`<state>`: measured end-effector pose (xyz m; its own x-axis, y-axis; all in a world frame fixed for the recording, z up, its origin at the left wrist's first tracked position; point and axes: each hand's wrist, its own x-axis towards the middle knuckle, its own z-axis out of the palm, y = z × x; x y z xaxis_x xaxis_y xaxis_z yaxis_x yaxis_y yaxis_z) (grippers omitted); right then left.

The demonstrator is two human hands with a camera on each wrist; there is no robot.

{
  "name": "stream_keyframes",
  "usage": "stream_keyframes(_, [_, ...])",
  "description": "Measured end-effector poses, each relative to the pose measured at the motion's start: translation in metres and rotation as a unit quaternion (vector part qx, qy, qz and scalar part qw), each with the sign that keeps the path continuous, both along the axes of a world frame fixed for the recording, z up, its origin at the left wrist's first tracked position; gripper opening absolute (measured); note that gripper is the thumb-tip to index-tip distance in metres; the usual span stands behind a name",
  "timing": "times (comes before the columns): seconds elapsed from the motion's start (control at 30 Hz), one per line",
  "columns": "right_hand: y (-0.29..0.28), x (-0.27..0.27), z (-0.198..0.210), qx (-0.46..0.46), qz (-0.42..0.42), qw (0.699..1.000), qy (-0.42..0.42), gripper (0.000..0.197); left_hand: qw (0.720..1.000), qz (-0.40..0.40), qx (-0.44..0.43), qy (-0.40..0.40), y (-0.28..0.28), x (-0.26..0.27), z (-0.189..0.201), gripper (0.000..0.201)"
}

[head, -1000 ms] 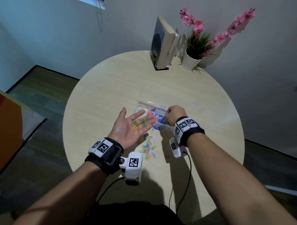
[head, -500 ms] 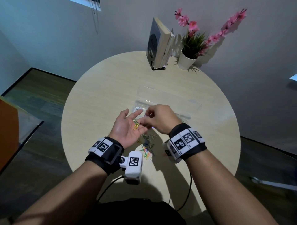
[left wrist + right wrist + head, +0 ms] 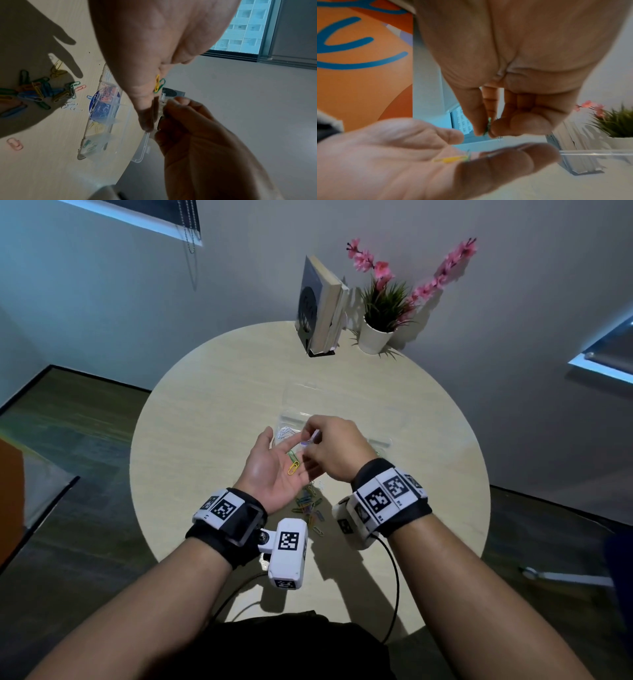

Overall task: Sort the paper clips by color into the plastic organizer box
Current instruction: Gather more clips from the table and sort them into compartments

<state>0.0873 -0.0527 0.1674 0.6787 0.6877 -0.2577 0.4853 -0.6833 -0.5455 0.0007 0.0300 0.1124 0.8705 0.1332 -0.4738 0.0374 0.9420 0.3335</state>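
Observation:
My left hand [image 3: 265, 474] is held palm up above the table, fingers straight, carrying a yellow paper clip [image 3: 293, 468] and a green paper clip [image 3: 291, 455]. Both also show in the left wrist view: the yellow clip [image 3: 157, 82] and the green clip [image 3: 162, 84]. My right hand [image 3: 309, 441] hovers over the left fingertips, thumb and finger pinching a small green clip [image 3: 487, 127]. The clear organizer box [image 3: 383, 424] lies just beyond both hands; its compartments [image 3: 104, 119] hold pink, blue, yellow and green clips. A loose pile of mixed clips [image 3: 309, 506] lies under my left wrist.
The round table [image 3: 205, 419] carries a standing book [image 3: 320, 309] and a potted plant with pink flowers [image 3: 383, 313] at its far edge. A stray pink clip [image 3: 15, 143] lies apart from the pile. My wrist camera cables hang over the near table edge.
My right hand came back from the organizer box to the left palm and pinched a clip there. Fewer green clips lie on the left palm than a second ago.

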Motion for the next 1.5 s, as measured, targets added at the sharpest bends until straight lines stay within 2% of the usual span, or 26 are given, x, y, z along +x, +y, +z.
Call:
stream_keyframes(0.1, [0.000, -0.005, 0.004, -0.014, 0.025, 0.999, 0.017, 0.018, 1.000, -0.027, -0.001, -0.012, -0.004, -0.005, 0.004, 0.069])
stream_keyframes(0.2, [0.001, -0.013, -0.002, -0.068, 0.052, 0.996, -0.022, 0.018, 0.999, -0.052, 0.016, -0.001, -0.006, -0.008, 0.005, 0.072])
stream_keyframes(0.3, [0.002, -0.019, -0.009, -0.075, 0.054, 0.995, -0.028, 0.012, 0.997, -0.067, 0.022, 0.004, -0.006, -0.011, 0.005, 0.075])
stream_keyframes(0.37, [-0.001, -0.017, -0.009, -0.053, 0.056, 0.997, -0.015, 0.005, 0.997, -0.071, 0.011, 0.000, -0.008, -0.011, 0.004, 0.076])
stream_keyframes(0.43, [-0.008, -0.011, -0.008, -0.023, 0.051, 0.998, 0.004, 0.013, 0.997, -0.075, 0.001, 0.000, -0.012, -0.008, 0.005, 0.076])
stream_keyframes(0.5, [-0.017, -0.003, -0.006, 0.020, 0.032, 0.999, 0.038, 0.012, 0.997, -0.073, 0.012, 0.005, -0.018, -0.003, 0.004, 0.077])
stream_keyframes(0.6, [-0.033, 0.018, -0.003, 0.086, -0.018, 0.993, 0.084, 0.015, 0.996, -0.072, 0.034, 0.027, -0.024, 0.006, 0.001, 0.080])
stream_keyframes(0.7, [-0.055, 0.052, -0.013, 0.108, -0.080, 0.987, 0.087, 0.023, 0.997, -0.056, 0.020, 0.046, -0.027, 0.015, -0.006, 0.080])
stream_keyframes(0.9, [-0.086, 0.126, -0.060, 0.025, -0.188, 0.981, 0.049, 0.020, 0.998, 0.000, 0.019, 0.060, -0.032, 0.030, -0.009, 0.078])
stream_keyframes(1.03, [-0.086, 0.144, -0.083, -0.035, -0.191, 0.980, 0.036, 0.023, 0.997, 0.028, 0.020, 0.066, -0.030, 0.039, -0.009, 0.078])
stream_keyframes(1.13, [-0.082, 0.148, -0.093, -0.091, -0.188, 0.977, 0.036, 0.009, 0.997, 0.040, 0.021, 0.069, -0.025, 0.048, -0.011, 0.076])
stream_keyframes(1.23, [-0.081, 0.147, -0.101, -0.099, -0.194, 0.976, 0.027, 0.021, 0.996, 0.038, 0.020, 0.074, -0.020, 0.054, -0.014, 0.074])
stream_keyframes(1.37, [-0.069, 0.123, -0.084, 0.035, -0.147, 0.988, 0.035, 0.003, 0.996, 0.031, 0.021, 0.077, -0.017, 0.056, -0.015, 0.074])
stream_keyframes(1.43, [-0.061, 0.100, -0.065, 0.097, -0.077, 0.992, 0.036, 0.007, 0.996, 0.022, 0.027, 0.084, -0.019, 0.057, -0.015, 0.074])
stream_keyframes(1.5, [-0.052, 0.077, -0.045, 0.105, 0.006, 0.994, 0.026, 0.011, 0.995, 0.011, 0.033, 0.090, -0.022, 0.059, -0.016, 0.075])
